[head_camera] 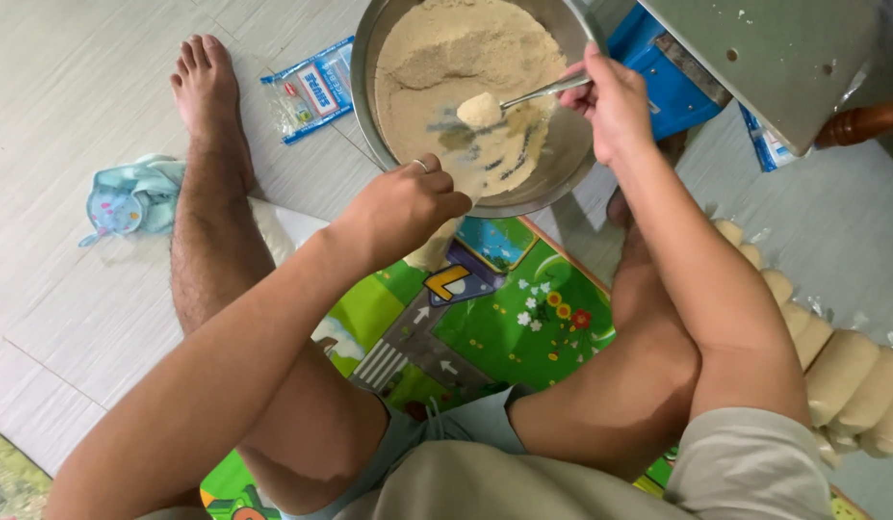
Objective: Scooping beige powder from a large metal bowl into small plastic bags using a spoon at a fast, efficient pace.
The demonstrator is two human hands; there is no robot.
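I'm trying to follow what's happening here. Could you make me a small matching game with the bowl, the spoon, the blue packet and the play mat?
Things:
1. metal bowl
2. spoon
3. blue packet
4. play mat

Descriptions:
A. under the person's legs
B. in the right hand
C. on the floor tiles beside a foot
D. holds pale brown powder

Pairs: 1-D, 2-B, 3-C, 4-A

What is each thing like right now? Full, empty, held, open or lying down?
Metal bowl: tilted, partly filled with tan powder, bare metal showing at its lower side.
Spoon: held in the right hand, heaped with powder.
Left hand: closed at the bowl's near rim, something pale below it.
Blue packet: lying flat on the floor.
Filled pale bags: lined up in a row.
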